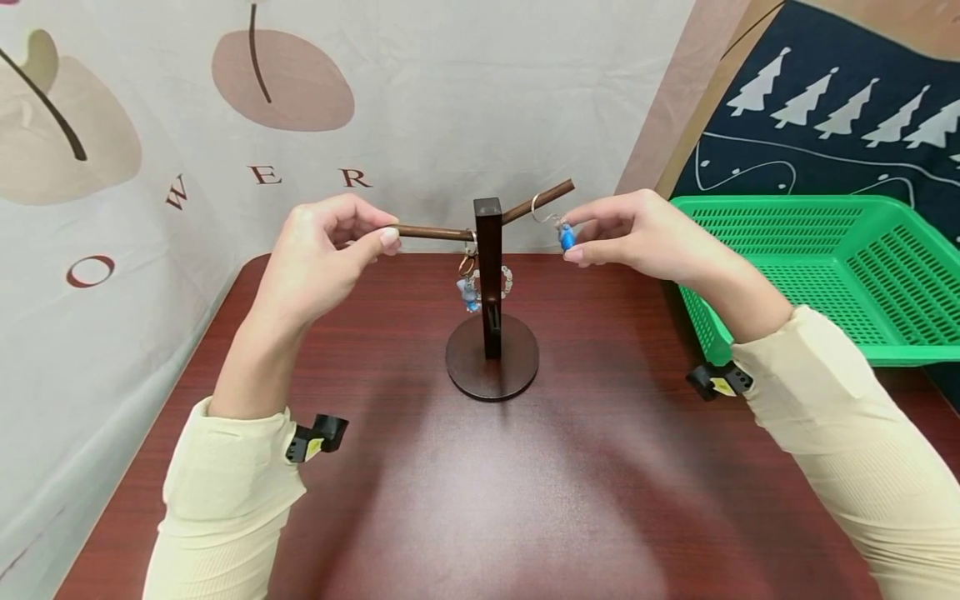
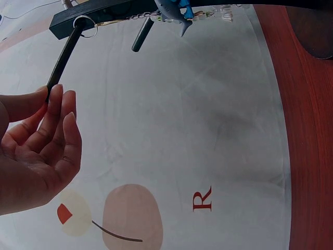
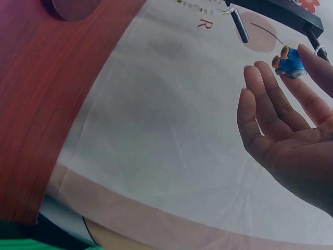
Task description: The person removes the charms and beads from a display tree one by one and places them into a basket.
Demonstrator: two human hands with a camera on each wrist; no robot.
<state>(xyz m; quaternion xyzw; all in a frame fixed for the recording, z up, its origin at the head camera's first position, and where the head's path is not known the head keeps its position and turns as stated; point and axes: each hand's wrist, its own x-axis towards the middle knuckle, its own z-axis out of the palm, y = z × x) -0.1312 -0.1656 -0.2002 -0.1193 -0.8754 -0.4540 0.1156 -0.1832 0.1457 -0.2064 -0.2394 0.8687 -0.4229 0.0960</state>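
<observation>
A dark wooden stand with a round base and side pegs stands upright on the table. My left hand pinches the outer end of its left peg between thumb and fingers. On that peg, close to the post, hangs a keychain with a grey-blue figure. My right hand pinches a small blue figure keychain between thumb and forefinger; its metal ring is around the right peg. The other right-hand fingers are spread in the right wrist view. A beaded bracelet hangs behind the post.
A green plastic basket stands at the right of the dark red table. Behind the table hangs a pale printed cloth, with a dark tree-patterned cloth at the right. Each sleeve carries a small black camera.
</observation>
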